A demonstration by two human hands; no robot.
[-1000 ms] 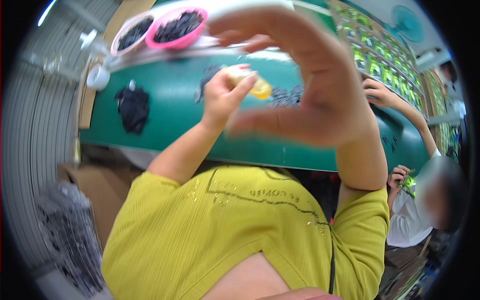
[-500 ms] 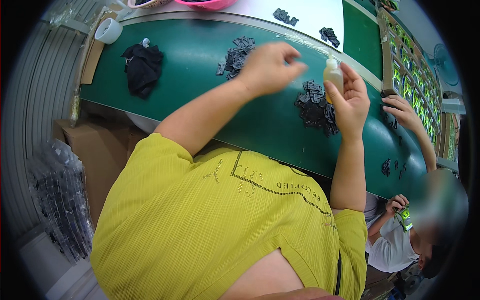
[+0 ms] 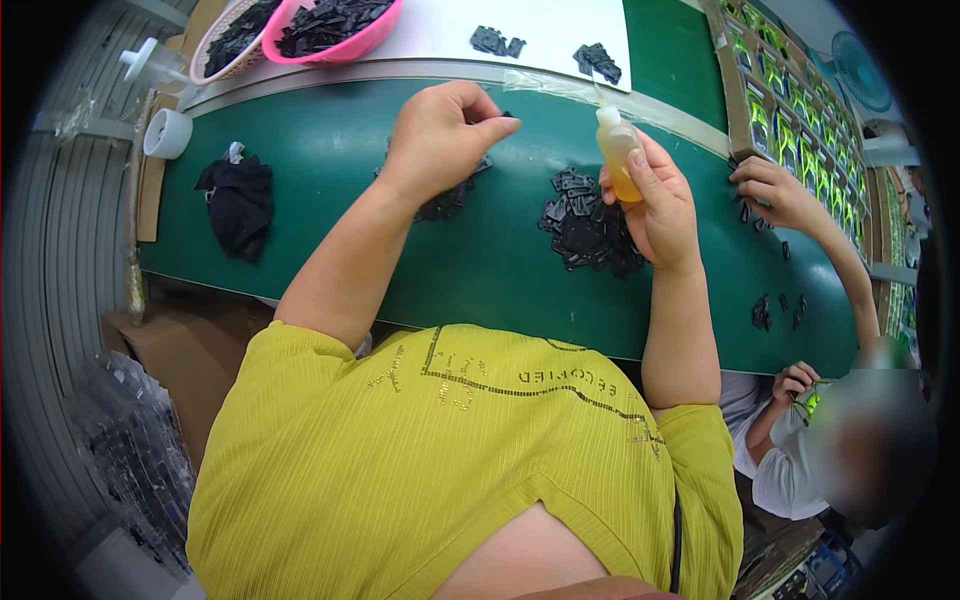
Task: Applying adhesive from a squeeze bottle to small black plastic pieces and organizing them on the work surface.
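Observation:
My right hand (image 3: 660, 208) is wrapped round a small clear squeeze bottle (image 3: 618, 160) of yellowish liquid. The bottle stands nearly upright, its thin nozzle pointing up. Below and left of it lies a heap of small black plastic parts (image 3: 585, 225) on the green table. My left hand (image 3: 445, 140) hovers over a second black pile (image 3: 440, 205), which it partly hides. Thumb and forefinger are pinched together, and a small black plastic part (image 3: 507, 115) shows at their tips.
A pink basket (image 3: 340, 48) and a paler basket (image 3: 203, 62) hold black parts at the back left. Two small black clusters lie on the white board (image 3: 560, 85). A black cloth (image 3: 238, 205) rests on the left. At right, a co-worker's hand (image 3: 775, 190) touches the table near display boxes.
My left hand has gone from near the bottle to over the left pile, its fingers now pinched on a black part. The bottle remains in my right hand. The whole view has shifted.

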